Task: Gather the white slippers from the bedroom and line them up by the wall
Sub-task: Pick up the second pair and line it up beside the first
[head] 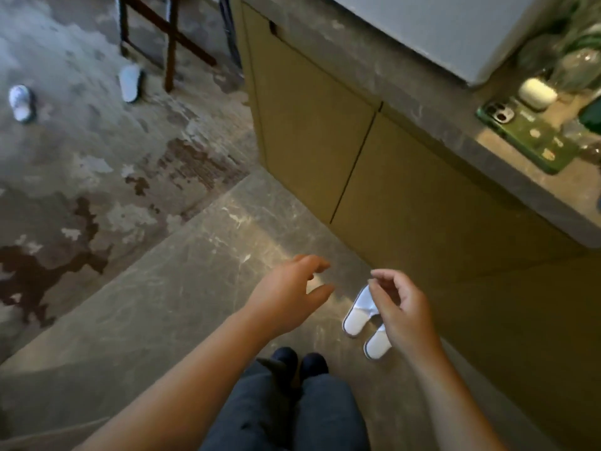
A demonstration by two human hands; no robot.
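Two white slippers lie side by side on the stone floor beside the cabinet base: one slipper [359, 315] and a second slipper [378, 345], partly hidden behind my right hand [401, 307]. That hand hovers above them with fingers curled and nothing in it. My left hand [289, 296] reaches forward to their left, fingers spread and empty. Far off on the patterned carpet lie two more white slippers: one slipper [130, 82] by the wooden stand and another slipper [21, 102] at the left edge.
An olive cabinet [325, 151] with a stone countertop [422, 102] runs along the right. On the countertop rest a green phone [527, 135], a white earbud case [536, 92] and a glass vase [575, 63]. A dark wooden stand [170, 40] is at the far left.
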